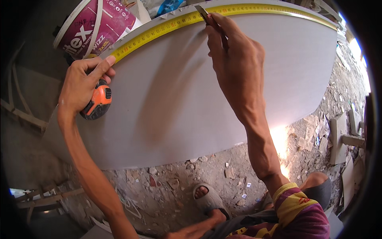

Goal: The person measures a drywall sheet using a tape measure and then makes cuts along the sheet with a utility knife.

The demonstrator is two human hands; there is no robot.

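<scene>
A large grey board (183,103) lies in front of me, and a yellow blade of a tape measure (159,28) stretches along its far edge towards the right. My left hand (83,81) is closed on the tape measure at the left, its thumb pressing the blade down. The orange and black case (100,99) hangs just under that palm. Between the fingers of my right hand (238,55) is a slim utility knife (203,15). Its metal tip points away from me, across the tape near the board's far edge. The fingers partly hide its handle.
A purple and white bucket (99,28) stands behind the board at the far left. Crumpled blue plastic (169,6) lies beyond the far edge. Rubble and broken pieces cover the ground (175,183) around my sandalled foot (209,199). Wooden offcuts (339,137) lie at the right.
</scene>
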